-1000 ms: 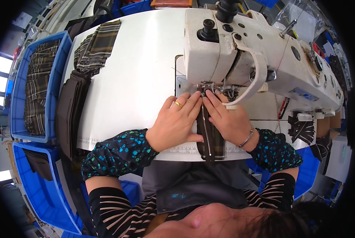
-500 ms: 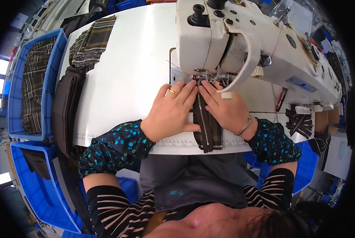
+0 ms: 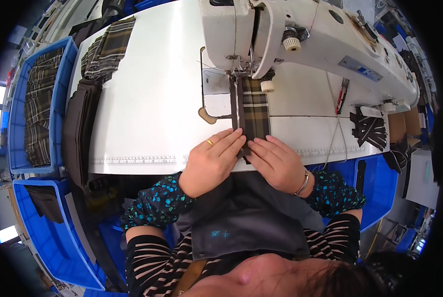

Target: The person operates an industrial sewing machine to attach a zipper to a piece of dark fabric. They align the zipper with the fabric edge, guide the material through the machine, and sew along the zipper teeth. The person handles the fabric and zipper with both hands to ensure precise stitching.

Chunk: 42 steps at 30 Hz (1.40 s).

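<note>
A dark zipper [image 3: 237, 106] lies lengthwise on the plaid fabric piece [image 3: 257, 111], running from under the sewing machine's presser foot [image 3: 239, 72] toward the table's near edge. My left hand [image 3: 210, 161], with a ring on one finger, rests its outstretched fingers on the zipper's near end. Beside it, my right hand [image 3: 280, 163] lays its fingers flat on the dark strip, just right of the zipper teeth. Both sets of fingertips are close together. My left thumb and the lowest end of the strip are partly hidden.
The white sewing machine [image 3: 310, 47] spans the back right. Plaid pieces [image 3: 107, 49] and folded dark fabric [image 3: 80, 128] lie at left, beside a blue bin [image 3: 65, 104] of plaid cloth. Red-handled snips [image 3: 341, 96] and dark zipper pieces [image 3: 369, 131] are at right.
Both hands have moved back from the presser foot to the near table edge. More of the zipper and plaid piece now shows under the machine, farther from me.
</note>
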Each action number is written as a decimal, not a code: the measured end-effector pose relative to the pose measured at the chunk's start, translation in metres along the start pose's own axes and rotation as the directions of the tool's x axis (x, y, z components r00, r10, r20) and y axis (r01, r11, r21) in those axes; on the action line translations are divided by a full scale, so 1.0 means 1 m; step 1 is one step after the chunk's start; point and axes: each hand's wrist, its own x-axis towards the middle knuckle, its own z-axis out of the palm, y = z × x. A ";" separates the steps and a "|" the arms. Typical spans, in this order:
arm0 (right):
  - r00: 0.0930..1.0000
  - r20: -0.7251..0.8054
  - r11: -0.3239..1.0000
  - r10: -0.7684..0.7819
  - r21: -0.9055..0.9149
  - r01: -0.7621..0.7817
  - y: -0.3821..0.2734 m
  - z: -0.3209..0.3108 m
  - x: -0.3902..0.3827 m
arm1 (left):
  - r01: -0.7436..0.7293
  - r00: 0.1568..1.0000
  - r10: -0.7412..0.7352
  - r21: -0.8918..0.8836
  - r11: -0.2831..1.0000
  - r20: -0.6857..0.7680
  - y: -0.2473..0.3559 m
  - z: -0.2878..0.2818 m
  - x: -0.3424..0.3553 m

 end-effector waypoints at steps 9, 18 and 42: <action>0.992 -0.098 0.997 -0.074 0.022 0.077 -0.015 0.020 -0.017 | 0.093 0.993 -0.094 -0.011 0.996 -0.071 0.017 -0.004 -0.003; 0.975 -0.154 0.987 -0.158 -0.056 0.151 -0.009 0.030 -0.023 | 0.108 0.985 -0.108 -0.002 0.994 -0.134 0.026 0.007 -0.005; 0.998 0.068 0.999 -0.006 0.046 0.003 0.082 0.019 0.052 | 0.023 0.997 -0.012 0.143 0.989 -0.073 0.022 0.011 -0.009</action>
